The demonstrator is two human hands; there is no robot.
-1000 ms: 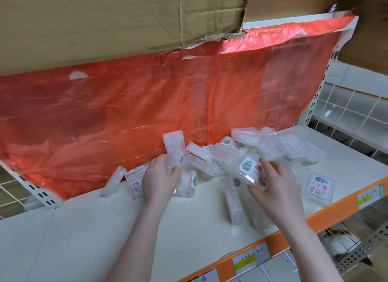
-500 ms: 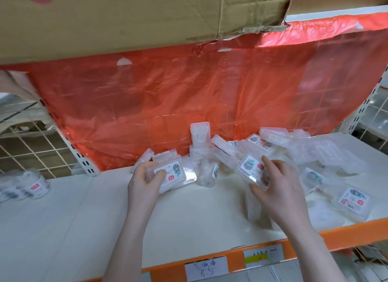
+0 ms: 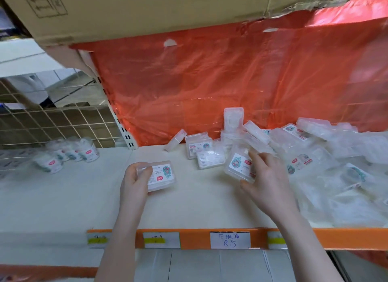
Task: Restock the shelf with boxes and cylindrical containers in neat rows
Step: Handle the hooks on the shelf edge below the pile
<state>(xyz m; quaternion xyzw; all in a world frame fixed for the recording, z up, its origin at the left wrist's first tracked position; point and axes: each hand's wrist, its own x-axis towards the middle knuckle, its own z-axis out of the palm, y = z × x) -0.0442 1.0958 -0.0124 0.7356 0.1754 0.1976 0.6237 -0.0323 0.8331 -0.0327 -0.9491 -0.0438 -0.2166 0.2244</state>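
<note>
My left hand (image 3: 134, 183) grips a clear plastic box with a printed label (image 3: 162, 175), held just above the white shelf (image 3: 199, 206). My right hand (image 3: 266, 183) holds a second labelled clear box (image 3: 238, 166), tilted, at the left edge of a loose pile of the same clear boxes (image 3: 327, 155) that covers the shelf's right half. Three boxes (image 3: 201, 151) stand or lean near the back wall. Several clear cylindrical containers (image 3: 67, 154) with red labels stand on the shelf at the far left.
A red plastic sheet (image 3: 231, 82) hangs behind the shelf. A cardboard carton (image 3: 147, 11) overhangs from above. Wire mesh (image 3: 52, 120) backs the left section. An orange front rail (image 3: 195, 238) carries price tags.
The view has swung left, bringing the cylindrical containers into sight. My left hand has carried its box left and forward, away from the pile. My right hand keeps its box.
</note>
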